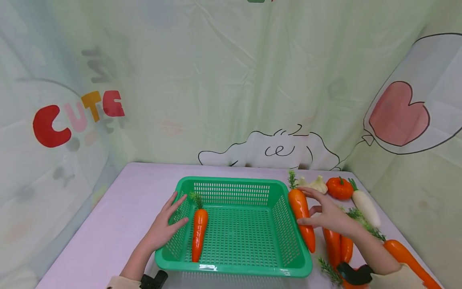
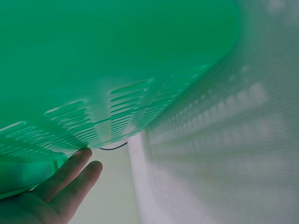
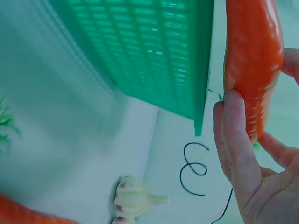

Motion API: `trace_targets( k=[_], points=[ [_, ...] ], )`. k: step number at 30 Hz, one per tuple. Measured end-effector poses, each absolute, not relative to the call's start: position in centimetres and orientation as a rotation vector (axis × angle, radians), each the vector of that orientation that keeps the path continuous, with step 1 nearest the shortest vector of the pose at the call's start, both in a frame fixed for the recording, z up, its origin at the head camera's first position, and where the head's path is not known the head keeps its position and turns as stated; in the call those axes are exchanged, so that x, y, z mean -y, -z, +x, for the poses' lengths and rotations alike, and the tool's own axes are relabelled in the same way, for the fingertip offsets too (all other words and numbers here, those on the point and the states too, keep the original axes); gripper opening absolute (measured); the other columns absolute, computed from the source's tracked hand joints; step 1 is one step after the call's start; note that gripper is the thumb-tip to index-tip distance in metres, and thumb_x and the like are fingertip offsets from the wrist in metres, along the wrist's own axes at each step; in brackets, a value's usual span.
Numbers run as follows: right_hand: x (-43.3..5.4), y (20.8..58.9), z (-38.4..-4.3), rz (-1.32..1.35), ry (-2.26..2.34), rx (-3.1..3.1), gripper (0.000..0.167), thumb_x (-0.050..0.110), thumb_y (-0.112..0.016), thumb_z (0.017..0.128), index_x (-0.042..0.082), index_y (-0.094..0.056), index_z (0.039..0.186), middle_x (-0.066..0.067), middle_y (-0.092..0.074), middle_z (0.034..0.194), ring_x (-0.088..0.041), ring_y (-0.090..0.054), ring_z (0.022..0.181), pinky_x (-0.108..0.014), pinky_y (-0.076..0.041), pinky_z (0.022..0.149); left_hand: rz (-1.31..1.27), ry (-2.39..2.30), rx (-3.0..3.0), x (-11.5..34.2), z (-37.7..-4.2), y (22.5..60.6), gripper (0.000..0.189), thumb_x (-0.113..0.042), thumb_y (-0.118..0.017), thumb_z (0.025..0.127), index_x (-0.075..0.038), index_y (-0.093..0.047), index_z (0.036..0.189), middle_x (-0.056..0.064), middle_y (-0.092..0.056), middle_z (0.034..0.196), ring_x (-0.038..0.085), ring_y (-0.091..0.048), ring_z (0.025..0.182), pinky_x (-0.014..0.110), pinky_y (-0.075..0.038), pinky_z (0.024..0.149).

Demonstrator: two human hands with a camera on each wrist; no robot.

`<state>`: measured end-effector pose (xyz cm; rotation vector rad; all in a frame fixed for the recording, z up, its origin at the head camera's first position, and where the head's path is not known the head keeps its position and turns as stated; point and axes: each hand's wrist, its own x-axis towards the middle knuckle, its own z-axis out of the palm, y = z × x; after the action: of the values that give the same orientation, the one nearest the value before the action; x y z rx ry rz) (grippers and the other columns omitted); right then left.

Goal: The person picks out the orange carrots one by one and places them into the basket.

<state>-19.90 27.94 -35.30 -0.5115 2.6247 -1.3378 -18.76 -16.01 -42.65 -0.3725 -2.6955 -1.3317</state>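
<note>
My right hand (image 1: pixel 330 214) holds a carrot (image 1: pixel 300 210) between thumb and fingers, beside the right rim of a green plastic basket (image 1: pixel 234 269). The right wrist view shows the carrot (image 3: pixel 254 51) raised close to the basket's rim, with fingertips on both sides of it. At the basket's left rim is my left hand (image 1: pixel 164 226), its fingers spread and fairly straight. In the left wrist view two fingers (image 2: pixel 74 186) lie along the outside of the basket wall (image 2: pixel 121 100). Another carrot (image 1: pixel 199 235), with a leafy green top, lies inside the basket at the left.
Right of the basket, carrots (image 1: pixel 333 247) lie partly under my right arm. Farther back are garlic (image 1: pixel 319 185), an orange-red pumpkin (image 1: pixel 340 188) and a white radish (image 1: pixel 366 208). Another carrot (image 1: pixel 408 261) lies near the right edge. A printed curtain (image 1: pixel 216 100) hangs behind the table (image 1: pixel 126 216).
</note>
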Motion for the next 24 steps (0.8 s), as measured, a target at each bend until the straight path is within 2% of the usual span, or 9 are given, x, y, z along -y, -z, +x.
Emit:
trace_targets(
  k=[24],
  points=[
    [-23.1,33.9,-20.6,-0.571,1.351,-2.555,0.084,0.017,-0.076,0.074,0.004,-0.025,0.140,-0.030,-0.026,0.138,-0.023,-0.056,0.075,-0.032,-0.053,0.060,-0.376,1.343,2.694,16.0,-18.8,42.5,0.063,-0.035,-0.060,0.087,-0.020,-0.034,0.143,0.011,-0.010,0.152,0.044,-0.016,0.133,0.068,-0.031,0.088]
  ],
)
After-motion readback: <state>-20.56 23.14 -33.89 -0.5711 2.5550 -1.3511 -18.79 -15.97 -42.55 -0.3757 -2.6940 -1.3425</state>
